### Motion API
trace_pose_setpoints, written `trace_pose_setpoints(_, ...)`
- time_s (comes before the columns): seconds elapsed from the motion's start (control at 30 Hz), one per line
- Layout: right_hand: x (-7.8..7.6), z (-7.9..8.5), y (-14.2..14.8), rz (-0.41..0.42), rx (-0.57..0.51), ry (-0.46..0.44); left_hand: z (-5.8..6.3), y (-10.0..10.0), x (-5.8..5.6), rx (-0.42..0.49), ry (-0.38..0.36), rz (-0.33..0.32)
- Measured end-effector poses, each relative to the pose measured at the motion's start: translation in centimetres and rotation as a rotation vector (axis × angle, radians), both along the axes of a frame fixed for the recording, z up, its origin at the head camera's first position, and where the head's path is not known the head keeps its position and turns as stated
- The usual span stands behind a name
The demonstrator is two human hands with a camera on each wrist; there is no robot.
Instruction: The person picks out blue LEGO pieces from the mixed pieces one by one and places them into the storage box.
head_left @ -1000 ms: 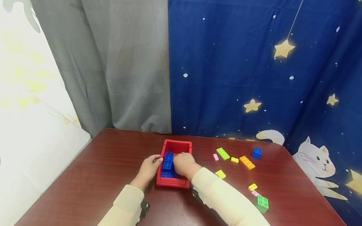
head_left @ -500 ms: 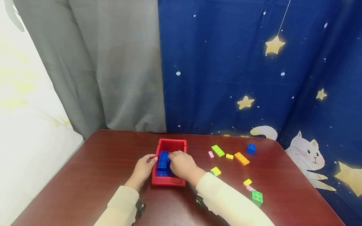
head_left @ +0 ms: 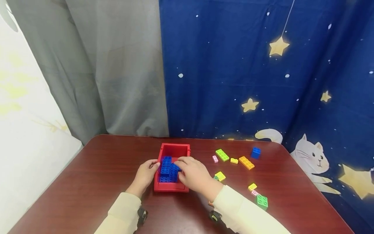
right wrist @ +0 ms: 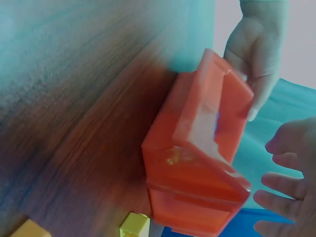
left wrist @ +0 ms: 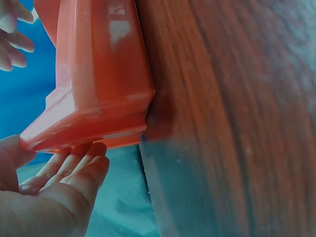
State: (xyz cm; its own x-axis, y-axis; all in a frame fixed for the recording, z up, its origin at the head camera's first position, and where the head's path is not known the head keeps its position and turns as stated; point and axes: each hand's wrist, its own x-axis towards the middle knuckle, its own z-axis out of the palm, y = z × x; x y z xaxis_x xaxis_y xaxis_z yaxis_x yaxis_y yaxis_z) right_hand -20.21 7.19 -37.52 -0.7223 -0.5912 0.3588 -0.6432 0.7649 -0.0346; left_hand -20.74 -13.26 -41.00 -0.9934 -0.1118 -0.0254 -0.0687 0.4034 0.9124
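A red open-topped box (head_left: 171,187) stands on the table with several blue toy bricks (head_left: 166,170) packed along its left and near part. My left hand (head_left: 145,175) holds the box's left side, its thumb at the rim and fingers against the outer wall, as the left wrist view shows for the hand (left wrist: 59,197). Over the box's right side is my right hand (head_left: 196,174), hiding part of the interior. In the right wrist view that hand (right wrist: 291,182) has its fingers spread apart above the rim, and nothing shows between them.
Right of the box lie loose bricks: a lime one (head_left: 222,155), an orange one (head_left: 246,163), a blue one (head_left: 255,152), a green one (head_left: 262,201), and several small yellow and pink ones. Curtains (head_left: 233,81) hang behind the table (head_left: 117,152).
My right hand has drawn back toward the box's right edge with its fingers loosening, uncovering more blue bricks. The left hand keeps its hold. The head view has turned slightly right.
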Motion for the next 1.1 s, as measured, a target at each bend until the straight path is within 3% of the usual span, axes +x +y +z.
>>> trace_pose_setpoints(0.27, 1.9, 0.8, 1.7, -0.018, -0.025, 0.0, 0.1, 0.1, -0.1, 0.005, -0.014, -0.004)
trace_pose_setpoints(0.7, 4.5, 0.7, 5.5, -0.06, -0.046, 0.001, 0.1, -0.4, -0.2, -0.009, -0.011, -0.031)
trace_pose_setpoints(1.1, 5.1, 0.9, 9.1, -0.144, -0.118, 0.016, 0.2, -0.3, -0.2, -0.032, -0.036, -0.041)
